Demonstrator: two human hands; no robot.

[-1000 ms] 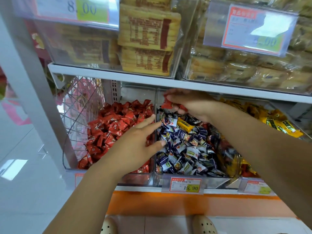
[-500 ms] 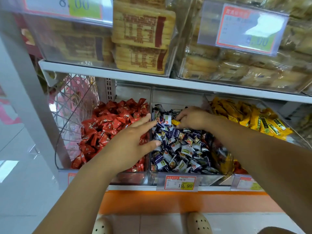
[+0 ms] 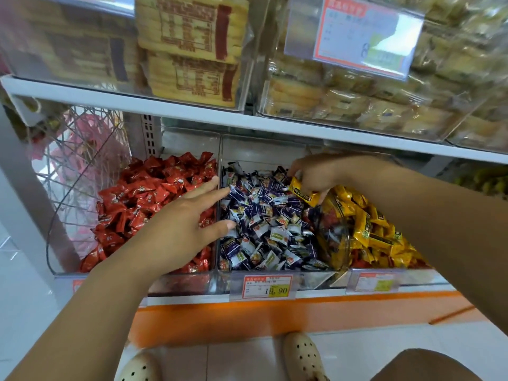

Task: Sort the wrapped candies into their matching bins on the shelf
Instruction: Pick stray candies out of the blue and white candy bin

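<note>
While right hand (image 3: pixel 316 176) pinches a yellow candy (image 3: pixel 302 191) over the purple bin (image 3: pixel 261 152), the yellow bin (image 3: pixel 423 276) lies just to its right. Candy's long axis slants down-right. Left hand (image 3: pixel 187 218) spread flat, empty, farther off.

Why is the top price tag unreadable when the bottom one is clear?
Head view: white glare covers part of the upper price tag and blur smears its print; lower in the same view focus is sharper, so the lower price tag reads 19.90; the white shelf edge slants, likely wide-angle distortion.
</note>
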